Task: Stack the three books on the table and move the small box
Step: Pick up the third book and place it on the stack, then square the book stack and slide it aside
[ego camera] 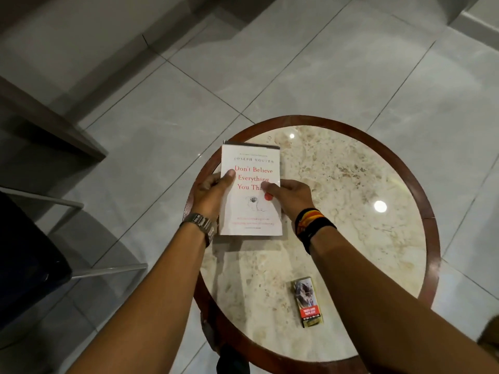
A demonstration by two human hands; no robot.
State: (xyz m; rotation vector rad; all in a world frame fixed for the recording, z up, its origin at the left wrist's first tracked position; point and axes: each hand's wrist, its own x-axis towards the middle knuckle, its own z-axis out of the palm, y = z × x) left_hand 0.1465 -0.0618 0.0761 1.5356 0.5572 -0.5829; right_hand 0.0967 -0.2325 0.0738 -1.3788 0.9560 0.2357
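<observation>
Marble table (351, 184): both hands hold book (251, 211).

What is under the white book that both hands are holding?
Under the white book, only a thin dark edge of another cover shows at its far end. Whether one or two books lie beneath is hidden. The left hand and right hand grip its sides.

Both arms reach forward. The left hand (213, 188) and right hand (290, 197) each curl inward, thumbs on top, fingers apparently tucked beneath, hidden.
</observation>
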